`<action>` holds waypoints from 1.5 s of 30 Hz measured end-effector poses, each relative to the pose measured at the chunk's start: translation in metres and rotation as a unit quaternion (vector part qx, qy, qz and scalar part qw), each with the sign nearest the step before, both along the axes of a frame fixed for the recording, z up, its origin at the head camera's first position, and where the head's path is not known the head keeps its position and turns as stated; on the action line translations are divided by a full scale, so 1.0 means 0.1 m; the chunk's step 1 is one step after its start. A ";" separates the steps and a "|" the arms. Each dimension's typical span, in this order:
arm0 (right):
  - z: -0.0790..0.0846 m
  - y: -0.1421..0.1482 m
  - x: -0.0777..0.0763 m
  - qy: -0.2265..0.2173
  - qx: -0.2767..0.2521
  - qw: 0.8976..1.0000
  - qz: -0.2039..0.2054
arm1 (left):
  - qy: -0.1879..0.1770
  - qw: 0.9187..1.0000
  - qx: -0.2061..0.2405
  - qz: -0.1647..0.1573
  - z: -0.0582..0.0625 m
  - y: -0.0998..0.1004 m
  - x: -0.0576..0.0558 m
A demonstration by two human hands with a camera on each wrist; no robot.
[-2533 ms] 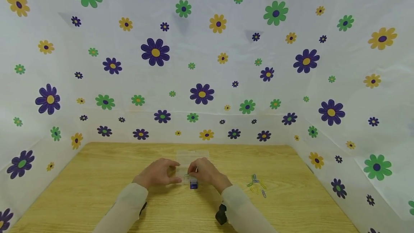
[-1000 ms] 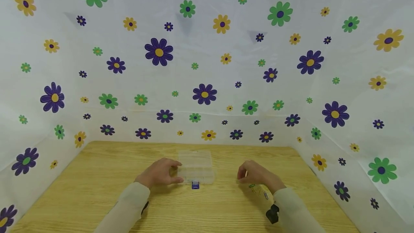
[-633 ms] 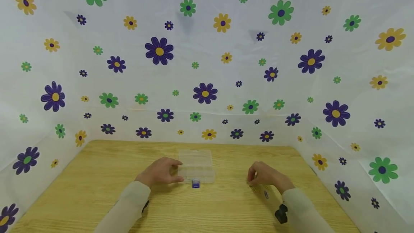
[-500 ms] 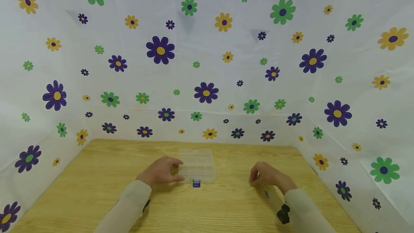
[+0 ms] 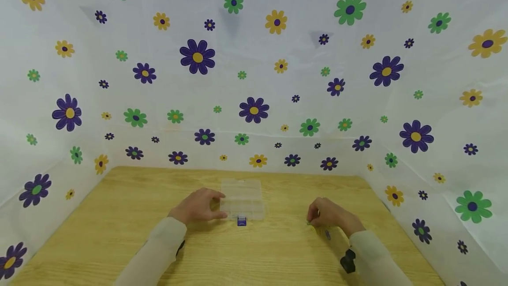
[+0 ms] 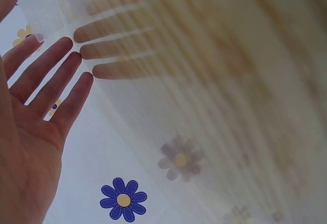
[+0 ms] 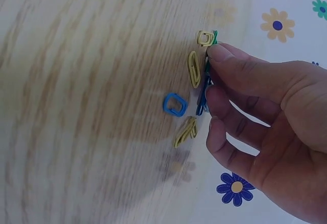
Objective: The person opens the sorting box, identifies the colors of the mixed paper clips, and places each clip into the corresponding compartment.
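A clear plastic compartment box (image 5: 254,208) lies on the table with its lid tipped back and a purple latch (image 5: 241,221) at the front. My left hand (image 5: 200,206) rests at the box's left side, thumb and fingertips right at its edge; in the left wrist view its fingers (image 6: 46,81) are straight. Over on the right, my right hand (image 5: 331,215) is down at the loose paper clips, thumb and forefinger pinching a green paper clip (image 7: 215,36). Beside those fingertips lie yellow paper clips (image 7: 193,70) and a blue paper clip (image 7: 174,105). The hand hides part of the pile.
The wooden table (image 5: 222,255) is enclosed at the back and sides by a white sheet (image 5: 222,87) printed with flowers. Dark blue paper clips (image 7: 203,99) lie close under the right fingers. A black wrist device (image 5: 348,261) sits below the right sleeve.
My right hand has left the box, moved right to the paper clips and come down on them. My left hand stays at the box's left side. The head view has tilted up slightly.
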State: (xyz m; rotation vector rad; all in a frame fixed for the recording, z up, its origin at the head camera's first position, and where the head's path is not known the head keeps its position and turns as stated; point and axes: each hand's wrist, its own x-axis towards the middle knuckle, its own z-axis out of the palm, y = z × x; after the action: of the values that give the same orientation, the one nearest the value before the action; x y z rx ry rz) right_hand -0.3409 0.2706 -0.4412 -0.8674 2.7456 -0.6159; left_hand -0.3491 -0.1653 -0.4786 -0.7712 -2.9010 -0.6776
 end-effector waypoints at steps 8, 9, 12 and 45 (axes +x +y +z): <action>-0.04 0.01 0.02 -0.012 -0.004 1.000 -0.011 | -0.003 1.000 0.007 -0.018 -0.01 0.00 -0.01; -0.05 0.01 0.02 -0.009 -0.004 1.000 -0.009 | -0.001 1.000 0.005 -0.019 -0.01 -0.01 0.00; -0.05 0.00 0.01 -0.001 -0.006 1.000 -0.002 | 0.006 1.000 0.002 -0.020 0.00 -0.01 0.00; 0.17 -0.47 -0.17 -0.006 -0.037 0.999 0.022 | 0.006 1.000 0.004 -0.019 0.03 -0.01 0.00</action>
State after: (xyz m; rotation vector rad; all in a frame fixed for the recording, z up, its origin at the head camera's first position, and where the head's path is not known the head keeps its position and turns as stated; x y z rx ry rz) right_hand -0.3578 0.2238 -0.4239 -0.9337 2.7011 -0.7174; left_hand -0.3489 -0.1662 -0.4753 -0.8289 -2.8782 -0.6845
